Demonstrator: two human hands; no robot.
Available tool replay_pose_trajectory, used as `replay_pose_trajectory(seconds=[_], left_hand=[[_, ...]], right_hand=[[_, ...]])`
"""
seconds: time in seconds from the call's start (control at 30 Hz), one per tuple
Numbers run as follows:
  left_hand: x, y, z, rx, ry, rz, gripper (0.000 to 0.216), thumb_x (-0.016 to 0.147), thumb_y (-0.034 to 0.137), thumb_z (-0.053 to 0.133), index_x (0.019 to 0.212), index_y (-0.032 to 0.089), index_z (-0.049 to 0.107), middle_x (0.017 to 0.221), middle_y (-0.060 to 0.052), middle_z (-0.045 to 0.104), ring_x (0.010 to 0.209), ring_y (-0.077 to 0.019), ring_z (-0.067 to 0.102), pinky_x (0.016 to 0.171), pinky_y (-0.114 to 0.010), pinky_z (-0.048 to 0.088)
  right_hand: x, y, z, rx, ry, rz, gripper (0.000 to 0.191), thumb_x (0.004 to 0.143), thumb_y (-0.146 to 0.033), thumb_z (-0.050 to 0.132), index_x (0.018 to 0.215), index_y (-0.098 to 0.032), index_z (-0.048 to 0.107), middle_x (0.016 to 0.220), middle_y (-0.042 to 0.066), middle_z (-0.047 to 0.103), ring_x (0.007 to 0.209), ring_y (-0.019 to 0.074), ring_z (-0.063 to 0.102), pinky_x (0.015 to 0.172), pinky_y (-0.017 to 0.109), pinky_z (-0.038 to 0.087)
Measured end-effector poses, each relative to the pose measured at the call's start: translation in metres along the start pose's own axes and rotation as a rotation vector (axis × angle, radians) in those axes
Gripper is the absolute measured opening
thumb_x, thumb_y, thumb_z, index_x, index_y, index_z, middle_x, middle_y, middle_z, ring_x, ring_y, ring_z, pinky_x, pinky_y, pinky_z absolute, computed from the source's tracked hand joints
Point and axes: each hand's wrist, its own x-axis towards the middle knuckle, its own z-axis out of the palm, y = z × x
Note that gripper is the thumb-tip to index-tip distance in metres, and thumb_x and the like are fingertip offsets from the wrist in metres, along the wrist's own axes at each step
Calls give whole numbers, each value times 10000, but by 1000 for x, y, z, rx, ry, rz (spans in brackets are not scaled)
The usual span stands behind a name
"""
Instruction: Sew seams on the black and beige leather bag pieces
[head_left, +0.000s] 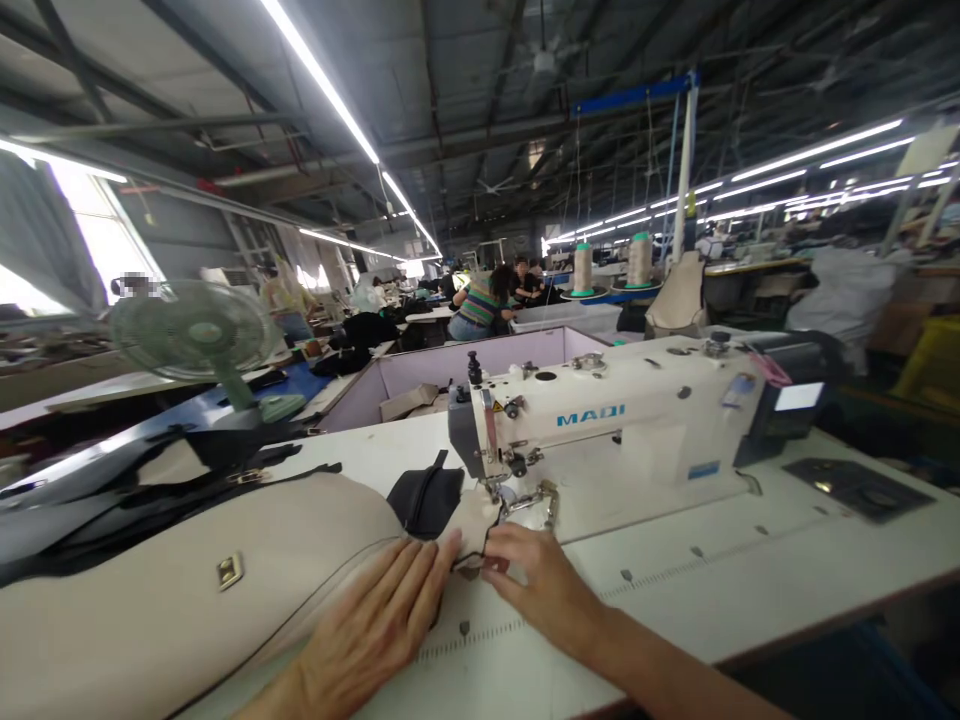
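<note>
A white sewing machine (622, 420) stands on the white worktable (750, 560). A beige bag piece (187, 590) with a brass clasp (229, 570) and black trim lies at the left, its corner under the presser foot (501, 492). My left hand (382, 620) lies flat with fingers stretched on the beige piece, just left of the needle. My right hand (536, 580) sits in front of the presser foot, fingers curled and pinching the beige edge. A black zipped piece (426, 498) rests behind the corner.
A green desk fan (196, 335) stands at the left behind dark fabric pieces (112, 480). A lilac bin (450, 375) sits behind the table. Two thread cones (611, 265) rise at the back. Other people (484, 300) work at distant tables. A black control box (787, 400) is fixed to the machine's right end.
</note>
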Motion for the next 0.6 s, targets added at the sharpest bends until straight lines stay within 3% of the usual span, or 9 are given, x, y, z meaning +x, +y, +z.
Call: replay_pose_trajectory(seconds=[0.07, 0.2, 0.27, 0.37, 0.5, 0.6], left_hand=[[7, -6, -1, 10, 11, 0, 425, 925, 85, 403, 1338, 118, 500, 1202, -84, 634, 1079, -197, 597, 1130, -383, 269], [15, -9, 2, -64, 45, -29, 407, 965, 157, 386, 1358, 161, 488, 1361, -87, 527, 1242, -239, 496, 1135, -409, 272], [16, -7, 7, -108, 58, -33, 387, 970, 174, 417, 1347, 139, 493, 1393, -89, 493, 1279, -260, 456, 1140, -452, 273], [16, -3, 14, -109, 76, -58, 403, 950, 212, 516, 1331, 82, 494, 1315, -123, 559, 1242, -274, 492, 1117, -497, 324], [15, 3, 17, -107, 98, -144, 367, 944, 160, 515, 1300, 75, 530, 1270, -119, 589, 1222, -257, 510, 1102, -439, 368], [13, 8, 17, -114, 100, -118, 342, 940, 82, 462, 1268, 64, 555, 1282, -120, 584, 1206, -256, 523, 1093, -431, 375]], right_hand=[[5, 6, 5, -128, 37, -61, 126, 857, -63, 600, 813, -159, 668, 855, 29, 623, 834, 158, 576, 807, 246, 426], [14, 11, 8, -186, 65, -112, 174, 921, -123, 560, 770, -149, 641, 762, 18, 597, 738, 143, 563, 708, 226, 416], [15, 11, 7, -210, 69, -137, 217, 936, -150, 552, 731, -149, 623, 738, 10, 588, 715, 134, 558, 683, 215, 404], [14, 10, 6, -238, 64, -163, 277, 954, -172, 529, 689, -143, 602, 720, 12, 586, 702, 130, 556, 672, 211, 398], [11, 6, 5, -259, 35, -178, 258, 965, -183, 510, 740, -131, 625, 751, 27, 608, 722, 137, 569, 686, 212, 411], [10, 4, 3, -268, 6, -174, 227, 954, -164, 523, 769, -118, 647, 756, 34, 619, 723, 140, 581, 687, 209, 423]])
